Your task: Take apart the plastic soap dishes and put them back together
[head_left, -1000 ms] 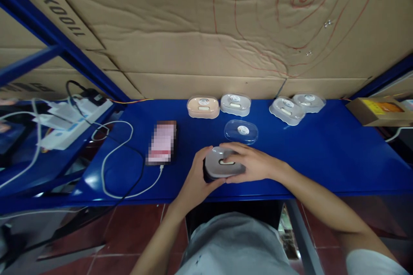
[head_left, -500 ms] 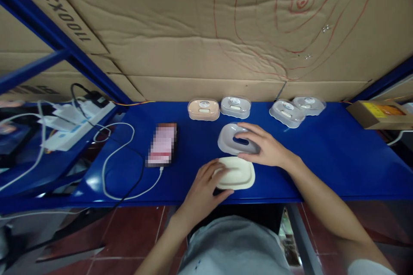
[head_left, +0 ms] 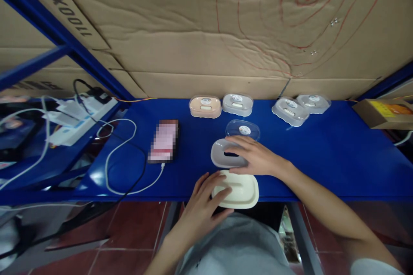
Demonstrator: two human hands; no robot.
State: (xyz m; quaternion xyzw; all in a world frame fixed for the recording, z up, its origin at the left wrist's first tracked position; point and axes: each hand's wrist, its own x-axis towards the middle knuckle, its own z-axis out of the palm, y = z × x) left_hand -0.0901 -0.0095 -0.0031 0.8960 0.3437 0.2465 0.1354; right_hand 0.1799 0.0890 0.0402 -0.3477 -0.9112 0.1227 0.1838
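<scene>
My left hand is at the left end of a cream oval dish with a raised rim, fingers over its top and thumb by its near side. The dish overlaps the table's front edge in view. Just beyond it, my right hand grips the right end of a grey oval piece with an oblong hole in its middle. Fingers cover part of that piece. Behind the right hand lies a clear plastic lid with a round white sticker, partly hidden by the fingers.
Along the back of the blue table stand a peach case and several grey ones, including one grey case, under clear lids. A charging phone lies left, its cable looping across. A power strip and cardboard box flank them.
Both hands have drawn the cream dish and the grey piece nearer my body. The clear lid now shows separately behind the grey piece. The view has shifted slightly.
</scene>
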